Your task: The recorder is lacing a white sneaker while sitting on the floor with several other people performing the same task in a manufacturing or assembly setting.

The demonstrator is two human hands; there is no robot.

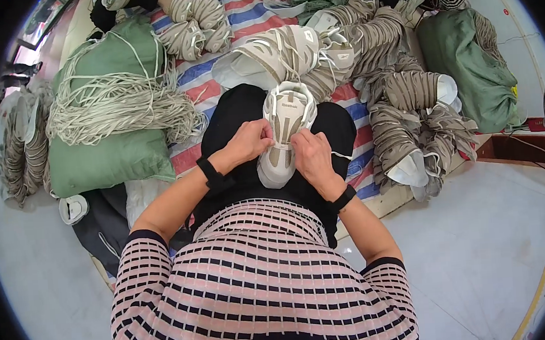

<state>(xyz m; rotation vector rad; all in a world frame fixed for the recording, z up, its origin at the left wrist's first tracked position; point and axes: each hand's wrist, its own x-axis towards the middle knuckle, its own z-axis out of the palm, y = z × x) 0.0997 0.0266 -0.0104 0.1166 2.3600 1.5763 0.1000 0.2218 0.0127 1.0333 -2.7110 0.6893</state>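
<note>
The person is resting a cream sneaker on a black-clad lap, toe pointing away; the left hand is bending inward at the wrist, its grip pinching a shoelace at the shoe's left side; the right hand is curling in opposite, its grip closing on the lacing at the tongue; a pile of finished sneakers is crowding the right, a bundle of laces the left; bare floor is lying open to the lower right.
</note>
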